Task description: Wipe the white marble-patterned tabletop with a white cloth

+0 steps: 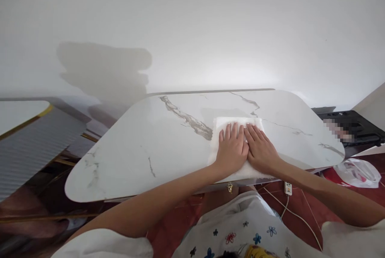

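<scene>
A folded white fluffy cloth (221, 123) lies flat on a white marble-patterned table (126, 142), right of the table's middle. My left hand (231, 150) rests palm down on the cloth with its fingers spread. Beside it, my right hand (261, 148) also presses flat on the cloth, fingers stretched out. The two hands touch along their inner sides near the thumbs. Part of the cloth is hidden under both palms.
A plain wall (192, 29) stands behind the table. At left is another white tabletop with a gold edge (24, 123). To the right are a black case (361, 130) and a white plastic bag (361, 174). A power strip (288, 188) and its cable lie on the red floor.
</scene>
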The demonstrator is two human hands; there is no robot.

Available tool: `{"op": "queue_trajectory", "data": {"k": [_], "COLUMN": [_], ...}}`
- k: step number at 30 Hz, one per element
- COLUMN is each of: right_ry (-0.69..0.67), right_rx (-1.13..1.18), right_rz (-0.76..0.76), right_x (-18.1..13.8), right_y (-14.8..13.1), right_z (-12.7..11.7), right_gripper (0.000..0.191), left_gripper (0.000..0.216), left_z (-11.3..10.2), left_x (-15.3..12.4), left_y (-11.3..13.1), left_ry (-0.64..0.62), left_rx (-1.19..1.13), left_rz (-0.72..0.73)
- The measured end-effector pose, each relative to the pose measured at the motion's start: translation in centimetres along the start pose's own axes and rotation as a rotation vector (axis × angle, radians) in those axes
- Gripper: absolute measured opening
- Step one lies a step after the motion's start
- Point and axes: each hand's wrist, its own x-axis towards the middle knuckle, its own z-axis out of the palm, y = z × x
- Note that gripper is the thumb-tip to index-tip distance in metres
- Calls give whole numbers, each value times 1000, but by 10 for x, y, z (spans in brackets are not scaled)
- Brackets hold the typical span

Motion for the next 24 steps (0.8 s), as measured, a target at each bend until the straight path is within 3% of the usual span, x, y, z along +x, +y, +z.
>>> {"op": "queue_trajectory", "data": {"k": [5,10,24], "right_ry": [22,13,-5], "right_rx": [6,-31,-65], "right_rz": [-46,-49,-15], "right_x": [-13,-3,122], "right_y": [18,25,65], "right_z": [-3,0,23], "right_gripper": [62,61,58], "left_gripper": [56,55,50], "left_z": [1,5,15], "left_x": [-2,9,130], "left_y": [16,15,-35], "left_ry": [-1,-8,84], "left_rx": [-80,-73,-41], "left_rz": [15,5,-1]}}
